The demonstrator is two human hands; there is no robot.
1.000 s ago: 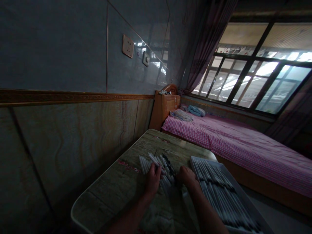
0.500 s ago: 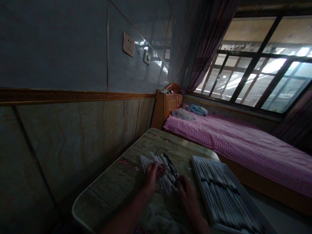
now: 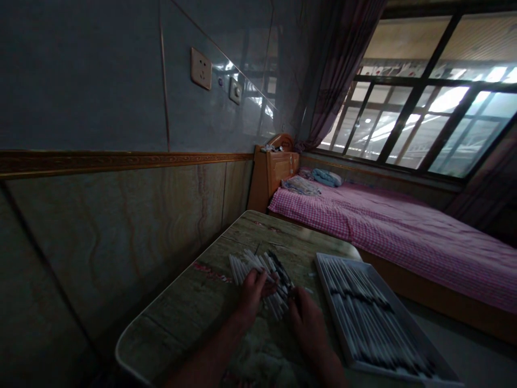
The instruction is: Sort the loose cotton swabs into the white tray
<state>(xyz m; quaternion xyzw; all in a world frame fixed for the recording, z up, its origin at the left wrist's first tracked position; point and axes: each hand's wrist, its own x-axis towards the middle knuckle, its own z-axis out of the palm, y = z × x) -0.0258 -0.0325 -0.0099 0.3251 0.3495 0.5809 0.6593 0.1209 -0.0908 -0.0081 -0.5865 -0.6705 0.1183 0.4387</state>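
Fingers (image 3: 253, 277) of the left hand (image 3: 249, 299) close round one or more of the pale sticks (image 3: 239, 271) spread loose on a table (image 3: 186, 323), while those of the right hand (image 3: 307, 318) bend inward beside a cluster of dark pieces (image 3: 278, 262); what they grip, if anything, is too dim to tell. Both hands sit close together over the near side of the spread, apparently so that one can steady what the other meets. The loose sticks lie at a slant within the left hand's reach, and the dark pieces run along their right side, a layout that seems to suit each hand. At the right, a shallow tray (image 3: 379, 370) rests just beside the right forearm, its raised rim likely serving to keep the rows (image 3: 375, 323) inside together. Slim, straight and whitish, the loose sticks fan out side by side with uneven ends, partly hidden by the hands. Those in the tray lie in two closely packed rows, with dark bands across the middle and at the near end. Beyond the table stands a bed (image 3: 388, 226) under a pink checked cover.
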